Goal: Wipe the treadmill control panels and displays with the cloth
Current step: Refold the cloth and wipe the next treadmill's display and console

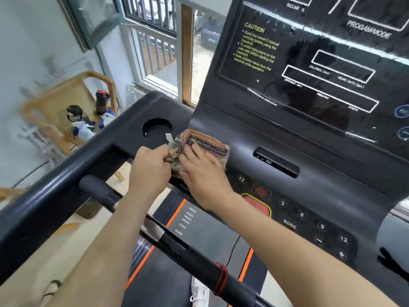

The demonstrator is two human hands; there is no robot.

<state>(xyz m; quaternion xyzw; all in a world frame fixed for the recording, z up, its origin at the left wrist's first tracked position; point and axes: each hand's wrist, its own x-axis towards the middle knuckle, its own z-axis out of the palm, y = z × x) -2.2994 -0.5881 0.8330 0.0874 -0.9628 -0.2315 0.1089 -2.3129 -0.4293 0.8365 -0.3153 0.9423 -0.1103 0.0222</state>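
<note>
The fingers (164, 152) of the left hand (150, 165) are curled tight round the bunched end of the cloth (205, 141), right at the near rim of the cup holder (157, 129). Their tips are buried in the folds. The right hand (203, 173) lies flat on the cloth, fingers straight and a little spread, pressing it onto the console ledge just right of the cup holder.

The cloth, striped brown and purple, lies with its long axis running away from the cup holder toward the right, along the ledge. A small white tag pokes out at its holder end.

The display (309, 63) rises beyond the cloth, up and right of the cup holder. The control panel (309, 220) with its numbered keys lies right of the holder and nearer the person. The right hand is the nearer one to both, so a sweep would likely go rightward from here.

The right wrist and forearm cover part of the keys and part of the red stop button (260, 209). The display is cut off at the picture's top and right edges. Bright glare streaks cross it, so whether it is clean cannot be told.
</note>
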